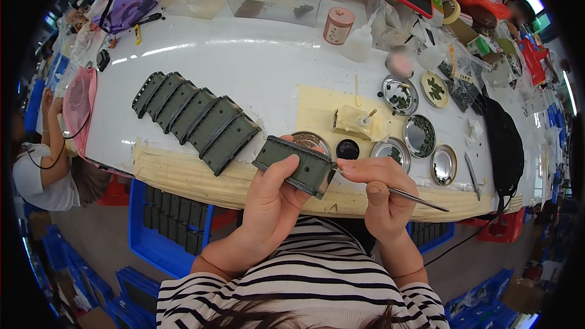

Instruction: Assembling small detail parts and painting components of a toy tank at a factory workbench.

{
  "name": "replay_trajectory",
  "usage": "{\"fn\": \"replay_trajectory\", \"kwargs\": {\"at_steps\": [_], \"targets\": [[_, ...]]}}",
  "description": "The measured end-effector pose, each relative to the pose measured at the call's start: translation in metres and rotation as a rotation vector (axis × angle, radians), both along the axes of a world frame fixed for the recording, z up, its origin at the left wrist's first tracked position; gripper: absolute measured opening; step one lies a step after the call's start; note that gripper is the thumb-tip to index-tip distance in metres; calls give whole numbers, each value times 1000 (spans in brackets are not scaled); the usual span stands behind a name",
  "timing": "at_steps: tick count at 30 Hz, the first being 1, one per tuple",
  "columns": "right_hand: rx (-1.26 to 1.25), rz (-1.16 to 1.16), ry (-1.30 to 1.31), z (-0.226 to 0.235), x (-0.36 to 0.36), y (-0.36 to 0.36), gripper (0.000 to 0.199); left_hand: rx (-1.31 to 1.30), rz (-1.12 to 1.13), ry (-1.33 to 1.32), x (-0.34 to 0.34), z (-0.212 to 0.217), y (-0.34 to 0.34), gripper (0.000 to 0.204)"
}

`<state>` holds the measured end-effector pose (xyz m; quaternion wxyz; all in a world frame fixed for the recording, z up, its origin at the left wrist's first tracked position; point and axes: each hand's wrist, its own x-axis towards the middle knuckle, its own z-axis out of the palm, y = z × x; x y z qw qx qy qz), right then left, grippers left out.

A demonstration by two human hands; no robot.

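Note:
My left hand [266, 201] grips a dark green rectangular model part [304, 164] with ridged long edges, thumb on top, near the table's front edge. In my right hand [387, 201] is a slim metallic tool [420, 200], pinched between fingers and thumb. Its tip meets the part's right end; the exact contact is too small to make out. Several similar green parts [204, 119] lie in an overlapping row to the left. Just beyond my hands are a small black pot [348, 150] and a tape-wrapped block [346, 120] holding upright sticks.
Round metal dishes, one with green bits [420, 136], stand at right, near a pair of tweezers [472, 176] and a black bag [506, 146]. Clear boxes [274, 9] and a pink tin [338, 25] line the back. A blue crate [139, 231] sits below left; another person [52, 176] is farther left.

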<state>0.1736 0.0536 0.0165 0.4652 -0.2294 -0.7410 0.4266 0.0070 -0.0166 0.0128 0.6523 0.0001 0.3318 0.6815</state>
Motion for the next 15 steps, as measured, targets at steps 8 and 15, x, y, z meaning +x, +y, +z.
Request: {"fn": "replay_trajectory", "kwargs": {"at_steps": [8, 15], "targets": [[-4, 5, -15, 2, 0, 1, 15, 11, -5, -8, -1, -2, 0, 31], [29, 11, -36, 3, 0, 0, 14, -4, 2, -21, -1, -3, 0, 30]]}}
